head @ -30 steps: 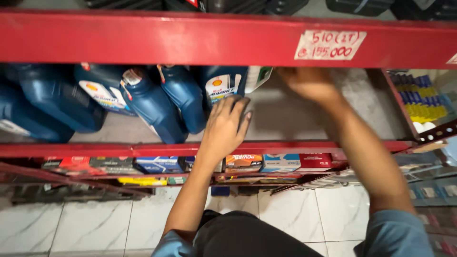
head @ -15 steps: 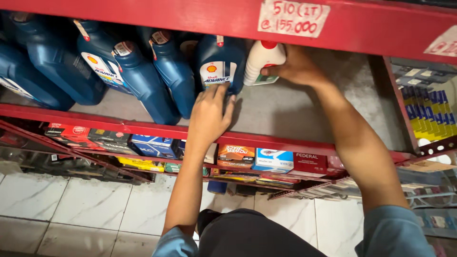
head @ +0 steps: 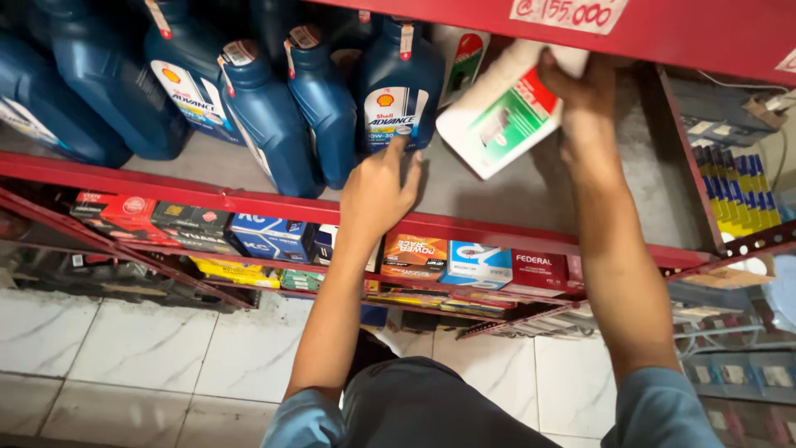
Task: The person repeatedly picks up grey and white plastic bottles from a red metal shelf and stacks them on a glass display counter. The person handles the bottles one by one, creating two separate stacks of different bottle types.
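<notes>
**Hands among oil bottles on a red shelf**

Leftmost, packed in a row on the grey board of the red metal shelf: dark blue plastic oil jugs with yellow-and-red labels, standing close together, some touching. Next along, one more dark blue plastic oil bottle, upright at the right end of the row, white label facing out. Just below it, the left hand, palm down over the shelf's front edge, fingers loosely spread, index fingertip touching the lower edge of that bottle's label; grip open, closed on nothing. Underneath, on the lower tier, a line of small flat cardboard boxes in red, blue, orange and white, laid side by side. Further right, a white plastic bottle with a green-and-red label, tilted on a slant, bottom corner toward the blue bottle but apart from it, top end up under the upper red beam. Clasped around that top end, the right hand, fingers wrapped over it, grip closed on the white bottle, forearm running down toward a blue sleeve. Far right, in a neighbouring compartment, a cluster of small blue bottles with yellow caps. Below everything, a white tiled floor.
</notes>
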